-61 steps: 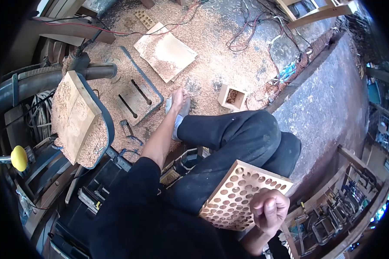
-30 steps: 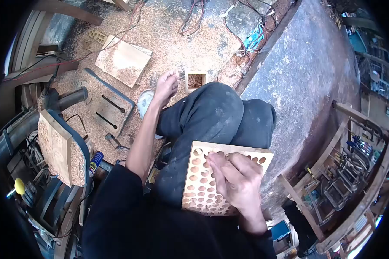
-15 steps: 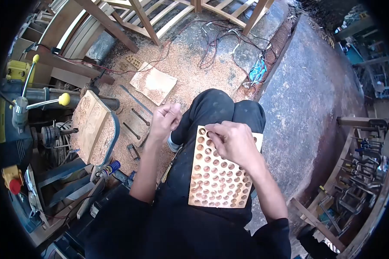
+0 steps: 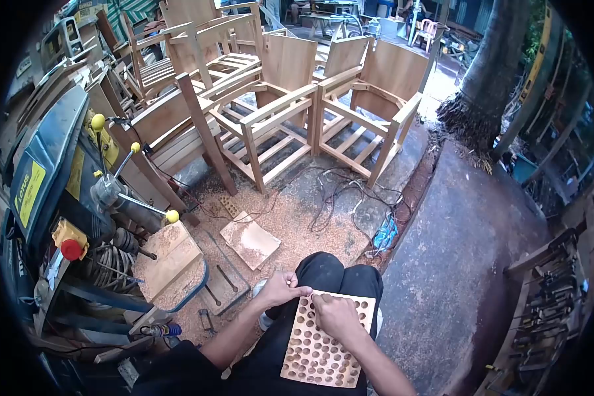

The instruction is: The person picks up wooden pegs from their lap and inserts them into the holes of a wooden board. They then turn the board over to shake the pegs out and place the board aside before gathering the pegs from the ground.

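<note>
A pale wooden board (image 4: pixel 318 356) drilled with rows of round holes lies across my thighs. My right hand (image 4: pixel 337 317) rests over its upper part, fingers bent and pinched at the holes near the far left corner; whatever sits between the fingertips is hidden. Just off that same corner is my left hand (image 4: pixel 280 290), its fingers curled and its thumb stretched to the board's edge. A tiny pale spot shows at the left fingers, too small to name.
To my left stands a drill press with yellow-knobbed handles (image 4: pixel 135 198) and a wooden worktable piece (image 4: pixel 171 261). A dusty square board (image 4: pixel 250 241) lies among sawdust ahead. Wooden chair frames (image 4: pixel 277 125) stand beyond, near tangled cables (image 4: pixel 327 198). Clamps (image 4: pixel 541 310) hang at right.
The view has tilted up, bringing the chairs and yard into sight. My left hand has come in to the board's far left corner, close to my right hand, which stays over the holes.
</note>
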The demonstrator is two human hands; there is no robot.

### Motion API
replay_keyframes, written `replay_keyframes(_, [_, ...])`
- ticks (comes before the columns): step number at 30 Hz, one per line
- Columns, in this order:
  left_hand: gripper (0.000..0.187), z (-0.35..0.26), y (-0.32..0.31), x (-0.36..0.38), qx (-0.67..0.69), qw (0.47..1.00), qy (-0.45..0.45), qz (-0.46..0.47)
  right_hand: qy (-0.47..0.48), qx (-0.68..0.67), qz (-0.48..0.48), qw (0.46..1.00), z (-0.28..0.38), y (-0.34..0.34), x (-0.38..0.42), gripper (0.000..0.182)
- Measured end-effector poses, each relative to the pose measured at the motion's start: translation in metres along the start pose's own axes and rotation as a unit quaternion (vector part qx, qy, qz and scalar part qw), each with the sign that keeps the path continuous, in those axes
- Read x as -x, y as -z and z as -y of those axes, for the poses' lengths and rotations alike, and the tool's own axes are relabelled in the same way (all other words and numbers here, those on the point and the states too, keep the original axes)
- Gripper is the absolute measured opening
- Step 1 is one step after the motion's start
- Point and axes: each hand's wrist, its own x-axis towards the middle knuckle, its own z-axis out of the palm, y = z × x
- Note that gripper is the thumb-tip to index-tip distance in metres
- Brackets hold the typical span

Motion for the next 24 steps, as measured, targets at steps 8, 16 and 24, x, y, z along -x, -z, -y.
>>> replay_keyframes(8, [0.051,-0.020,0.012,0.005,-0.093,0.993,-0.051,0.056,-0.062,-0.064,0.090,0.992,-0.005,0.019,-0.020,0.017])
replay_keyframes(16, [0.056,-0.016,0.019,-0.005,-0.134,0.972,-0.170,0.093,-0.015,-0.055,0.170,0.984,-0.021,0.026,-0.042,0.022])
replay_keyframes(24, [0.059,-0.017,0.018,0.008,-0.172,0.964,-0.191,0.062,-0.107,-0.524,0.060,0.843,-0.028,0.044,0.004,0.018])
